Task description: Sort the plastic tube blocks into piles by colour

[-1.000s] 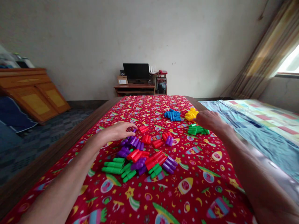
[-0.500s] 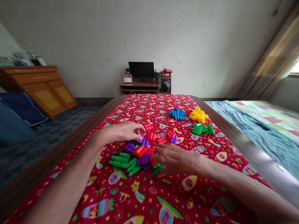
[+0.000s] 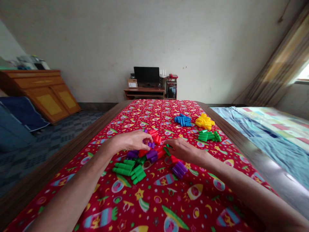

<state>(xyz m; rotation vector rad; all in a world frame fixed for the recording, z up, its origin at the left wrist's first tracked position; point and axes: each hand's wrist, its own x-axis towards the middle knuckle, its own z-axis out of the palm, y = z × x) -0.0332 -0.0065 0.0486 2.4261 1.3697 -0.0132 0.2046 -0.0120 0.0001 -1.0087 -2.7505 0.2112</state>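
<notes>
Tube-shaped plastic toy blocks lie in a mixed pile in front of me. My left hand [image 3: 136, 141] arches over the pile's far left side, fingers curled around a purple block [image 3: 151, 145]. My right hand [image 3: 181, 149] is at the pile's right side, with a green block [image 3: 166, 150] at its fingertips. Red blocks [image 3: 157, 138] lie between and beyond the hands. Nearer to me are green blocks [image 3: 138, 174] on the left. Purple blocks [image 3: 179, 169] lie just below my right hand. Parts of the pile are hidden under my fingers.
Further right on the red patterned cloth [image 3: 169, 206] are separate groups of blue blocks [image 3: 182, 120], yellow blocks [image 3: 204, 121] and green blocks [image 3: 209, 136]. A bed [image 3: 265, 135] stands right of the table; a wooden cabinet [image 3: 43, 93] stands left. A monitor [image 3: 146, 75] is beyond the far end.
My right hand has moved away from me and slightly right, with a green block at its fingers. Purple blocks now lie nearer to me on the right. My left hand has shifted slightly right.
</notes>
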